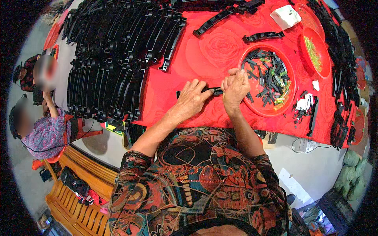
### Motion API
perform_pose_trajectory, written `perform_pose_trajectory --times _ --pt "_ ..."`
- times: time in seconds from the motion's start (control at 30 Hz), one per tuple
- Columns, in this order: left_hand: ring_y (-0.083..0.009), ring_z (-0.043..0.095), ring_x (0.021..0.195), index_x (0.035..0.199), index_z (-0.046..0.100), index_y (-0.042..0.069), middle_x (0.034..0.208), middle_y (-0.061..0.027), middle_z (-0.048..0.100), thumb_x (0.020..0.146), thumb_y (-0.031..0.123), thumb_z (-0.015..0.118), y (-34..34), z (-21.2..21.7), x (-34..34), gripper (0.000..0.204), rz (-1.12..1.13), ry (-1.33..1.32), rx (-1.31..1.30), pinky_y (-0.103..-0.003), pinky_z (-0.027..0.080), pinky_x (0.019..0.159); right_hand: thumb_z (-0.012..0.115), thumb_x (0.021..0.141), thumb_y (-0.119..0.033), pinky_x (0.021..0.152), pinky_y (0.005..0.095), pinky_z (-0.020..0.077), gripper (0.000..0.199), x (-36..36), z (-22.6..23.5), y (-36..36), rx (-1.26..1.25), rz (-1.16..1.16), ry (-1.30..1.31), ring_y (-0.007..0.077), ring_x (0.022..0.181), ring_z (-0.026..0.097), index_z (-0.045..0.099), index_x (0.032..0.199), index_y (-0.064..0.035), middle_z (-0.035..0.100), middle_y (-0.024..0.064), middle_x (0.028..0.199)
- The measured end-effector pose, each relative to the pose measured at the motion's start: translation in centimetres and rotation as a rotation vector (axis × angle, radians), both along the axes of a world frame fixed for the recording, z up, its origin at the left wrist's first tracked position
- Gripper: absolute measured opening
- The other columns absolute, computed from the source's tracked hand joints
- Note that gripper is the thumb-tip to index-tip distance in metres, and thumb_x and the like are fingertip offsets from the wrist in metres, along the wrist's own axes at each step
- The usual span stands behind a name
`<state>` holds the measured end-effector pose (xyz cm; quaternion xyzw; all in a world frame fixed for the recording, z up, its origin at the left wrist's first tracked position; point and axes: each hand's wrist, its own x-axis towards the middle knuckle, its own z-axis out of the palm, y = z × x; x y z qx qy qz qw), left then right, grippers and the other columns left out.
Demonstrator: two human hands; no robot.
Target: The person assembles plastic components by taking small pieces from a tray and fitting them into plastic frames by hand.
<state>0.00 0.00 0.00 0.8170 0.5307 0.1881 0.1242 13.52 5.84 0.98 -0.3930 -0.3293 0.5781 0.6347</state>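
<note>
Black plastic strip [215, 91], long and narrow, lies flat on the red rose-pattern cloth [212, 47] of the table [315, 169], right in front of me. My left hand [191, 99] presses down on its left part, fingers curled over it, thumb side toward the strip; a short black end shows left of the hand. My right hand [235, 84] closes on the strip's right part, fingers bent and pinched together on top of it; whether they also grip a small piece I cannot tell. Both hands touch the strip and sit just beside each other.

Just right of my right hand: round red tray [252, 108] filled with small black clips and a few green ones [269, 78]. Further right, a second red tray [319, 70] with yellow-green bits in it. Between them, low, a small heap of black and white parts [304, 106] on the cloth. White box [285, 15] near the top right. Two loose black curved strips [263, 36] lie on the cloth above the first tray. Big stacks of the same black curved strips [118, 51] cover the left half of the table; more run along the right edge [342, 59].

Far left, two other people [43, 129] sit beside the table, faces blurred. Wooden bench [75, 196] at lower left.
</note>
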Motion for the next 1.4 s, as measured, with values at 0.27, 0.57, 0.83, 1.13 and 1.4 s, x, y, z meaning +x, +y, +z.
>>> perform_pose_trajectory --times 0.27,0.57,0.83,1.13,1.4 --pt "-0.0264 0.047 0.085 0.099 0.065 0.006 0.087 -0.0093 0.051 0.074 0.005 0.057 -0.1 0.3 -0.2 0.027 0.003 -0.112 0.088 -0.038 0.040 0.070 0.036 0.099 -0.028 0.034 0.0212 0.0250 0.033 -0.3 -0.2 0.2 0.016 -0.004 0.054 0.0030 0.037 0.026 0.048 0.082 -0.0008 0.026 -0.0062 0.050" --pt "-0.0278 0.050 0.079 0.075 0.053 0.002 0.084 -0.0110 0.051 0.071 0.002 0.057 -0.3 -0.5 -0.2 0.006 0.001 -0.095 0.298 -0.037 0.043 0.069 0.039 0.097 -0.020 0.033 0.0222 0.0202 0.025 0.8 1.0 -0.3 0.064 -0.035 0.172 0.0047 0.036 0.022 0.048 0.084 -0.0004 0.024 -0.0051 0.049" --pt "-0.0262 0.050 0.078 0.072 0.053 0.004 0.080 -0.0099 0.050 0.069 0.008 0.062 -1.4 -0.5 0.2 0.011 0.059 -0.090 0.322 -0.036 0.043 0.068 0.057 0.085 -0.012 0.051 0.0352 0.0430 0.010 8.2 3.9 -3.0 0.468 -0.120 -1.179 0.0242 0.059 0.054 0.055 0.087 -0.0030 0.050 0.0092 0.066" --pt "-0.0291 0.050 0.078 0.073 0.054 0.004 0.081 -0.0115 0.050 0.068 0.011 0.068 -4.7 1.5 0.9 0.016 0.192 -0.099 0.277 -0.039 0.043 0.068 0.063 0.079 -0.019 0.057 0.0449 0.0475 0.020 11.0 1.9 -6.0 0.297 0.207 -1.787 0.0348 0.074 0.059 0.054 0.090 -0.0049 0.052 0.0156 0.095" --pt "-0.0289 0.051 0.077 0.077 0.057 0.003 0.083 -0.0113 0.053 0.068 0.008 0.071 -7.8 3.4 -2.0 0.017 0.551 -0.012 0.350 -0.040 0.043 0.067 0.064 0.078 -0.021 0.053 0.0407 0.0494 0.020 10.3 2.4 -4.4 0.443 -0.017 -1.794 0.0327 0.071 0.060 0.055 0.088 -0.0061 0.052 0.0131 0.092"
